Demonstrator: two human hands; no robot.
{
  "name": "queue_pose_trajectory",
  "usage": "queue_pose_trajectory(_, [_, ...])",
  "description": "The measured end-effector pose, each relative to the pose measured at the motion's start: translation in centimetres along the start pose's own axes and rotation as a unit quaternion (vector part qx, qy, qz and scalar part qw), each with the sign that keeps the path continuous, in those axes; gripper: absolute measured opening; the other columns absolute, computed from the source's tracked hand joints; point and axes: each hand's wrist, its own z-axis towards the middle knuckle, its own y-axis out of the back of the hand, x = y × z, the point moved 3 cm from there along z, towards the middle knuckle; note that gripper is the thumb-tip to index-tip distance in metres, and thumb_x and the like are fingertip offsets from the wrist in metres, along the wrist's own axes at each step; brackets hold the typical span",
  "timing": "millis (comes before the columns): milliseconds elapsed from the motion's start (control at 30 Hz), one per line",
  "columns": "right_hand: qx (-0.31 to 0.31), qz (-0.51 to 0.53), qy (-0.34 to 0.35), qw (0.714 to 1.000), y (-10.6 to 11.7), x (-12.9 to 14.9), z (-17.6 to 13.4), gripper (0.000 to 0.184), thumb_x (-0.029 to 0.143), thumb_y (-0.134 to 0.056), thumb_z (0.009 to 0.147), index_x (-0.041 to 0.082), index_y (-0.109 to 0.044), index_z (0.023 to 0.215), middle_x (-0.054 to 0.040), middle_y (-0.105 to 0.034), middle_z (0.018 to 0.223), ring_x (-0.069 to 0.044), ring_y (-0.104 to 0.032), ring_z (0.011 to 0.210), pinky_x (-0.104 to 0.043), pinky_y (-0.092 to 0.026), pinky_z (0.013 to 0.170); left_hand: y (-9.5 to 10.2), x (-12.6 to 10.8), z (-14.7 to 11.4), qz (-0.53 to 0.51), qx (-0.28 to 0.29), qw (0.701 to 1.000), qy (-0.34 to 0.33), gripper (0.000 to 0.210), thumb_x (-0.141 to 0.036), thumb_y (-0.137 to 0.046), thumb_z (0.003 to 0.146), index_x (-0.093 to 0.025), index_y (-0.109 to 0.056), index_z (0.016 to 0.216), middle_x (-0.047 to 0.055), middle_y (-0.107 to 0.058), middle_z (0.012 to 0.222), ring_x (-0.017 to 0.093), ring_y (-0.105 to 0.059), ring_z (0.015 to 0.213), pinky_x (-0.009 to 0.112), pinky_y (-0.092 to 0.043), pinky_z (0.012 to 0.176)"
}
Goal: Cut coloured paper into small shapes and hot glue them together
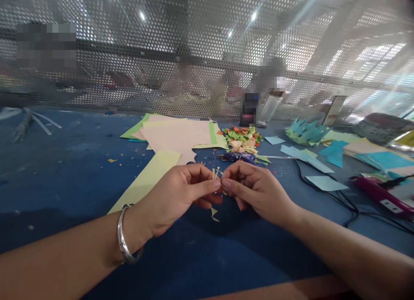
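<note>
My left hand (pixel 181 194) is closed in a pinch on a small piece of cut pale yellow paper (pixel 214 174), whose thin strips stick up above the fingertips. Close against it, my right hand (pixel 258 188) is pinched too, its thumb and forefinger meeting the left fingertips at the paper's edge. What lies between the right fingertips is mostly hidden. Just below the hands, a small yellow paper scrap (pixel 214 214) shows over the blue table (pixel 207 257). Behind the right hand lies a dark blue glue gun (pixel 239 157) with a clear stick at its back.
Pale paper sheets (pixel 174 134) and a yellow strip (pixel 145 179) lie beyond my left hand. A heap of orange and green paper cuttings (pixel 244 136) sits behind the glue gun. To the right are a blue-green paper piece (pixel 305 132), black cable (pixel 349 201) and purple power strip (pixel 381 196).
</note>
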Motion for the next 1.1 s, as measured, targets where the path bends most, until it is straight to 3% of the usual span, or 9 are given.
queue_pose_trajectory(400, [0.014, -0.03, 0.001, 0.999, -0.19, 0.09, -0.16, 0.021, 0.039, -0.066, 0.094, 0.019, -0.061, 0.094, 0.0065, -0.057, 0.067, -0.004, -0.051, 0.044, -0.015, -0.038, 0.041, -0.23, -0.05, -0.42, 0.007, 0.006, 1.0, -0.005, 0.024, -0.04, -0.069, 0.09, -0.018, -0.061, 0.086, -0.001, -0.069, 0.083, 0.015, -0.073, 0.08, 0.024, -0.053, 0.073])
queue_pose_trajectory(567, [0.015, -0.042, -0.001, 0.999, -0.27, 0.03, -0.23, 0.021, 0.041, -0.067, 0.093, 0.02, -0.061, 0.094, 0.0059, -0.056, 0.067, -0.006, -0.052, 0.045, -0.017, -0.04, 0.042, -0.19, -0.03, -0.43, 0.013, 0.007, 1.0, 0.002, 0.027, -0.04, -0.076, 0.084, -0.018, -0.06, 0.083, -0.001, -0.068, 0.079, 0.017, -0.072, 0.082, 0.026, -0.051, 0.073])
queue_pose_trajectory(767, [0.027, -0.028, 0.003, 0.999, -0.63, 0.08, -0.26, 0.027, 0.047, -0.064, 0.094, 0.02, -0.061, 0.094, 0.0035, -0.059, 0.071, -0.006, -0.051, 0.047, -0.018, -0.043, 0.043, -0.19, -0.42, -0.41, 0.072, 0.01, 0.996, -0.053, 0.026, -0.037, -0.075, 0.085, -0.017, -0.06, 0.077, -0.001, -0.064, 0.074, 0.014, -0.061, 0.075, 0.027, -0.046, 0.07])
queue_pose_trajectory(900, [0.042, -0.012, 0.003, 0.999, -0.58, 0.01, -0.36, 0.028, 0.046, -0.068, 0.092, 0.019, -0.06, 0.091, 0.0033, -0.06, 0.072, -0.006, -0.051, 0.048, -0.017, -0.043, 0.044, -0.39, -0.64, -0.61, 0.069, 0.042, 0.995, -0.056, 0.026, -0.038, -0.07, 0.09, -0.018, -0.059, 0.079, -0.002, -0.063, 0.076, 0.013, -0.057, 0.075, 0.026, -0.044, 0.07])
queue_pose_trajectory(1100, [0.064, 0.032, 0.006, 0.997, -0.33, 0.4, -0.65, 0.033, 0.049, -0.061, 0.096, 0.018, -0.058, 0.087, 0.0011, -0.063, 0.074, -0.006, -0.053, 0.05, -0.016, -0.043, 0.044, -0.82, -0.53, -0.61, -0.063, 0.147, 0.987, -0.032, 0.021, -0.032, -0.064, 0.097, -0.017, -0.06, 0.083, 0.0, -0.066, 0.079, 0.01, -0.06, 0.076, 0.022, -0.044, 0.072])
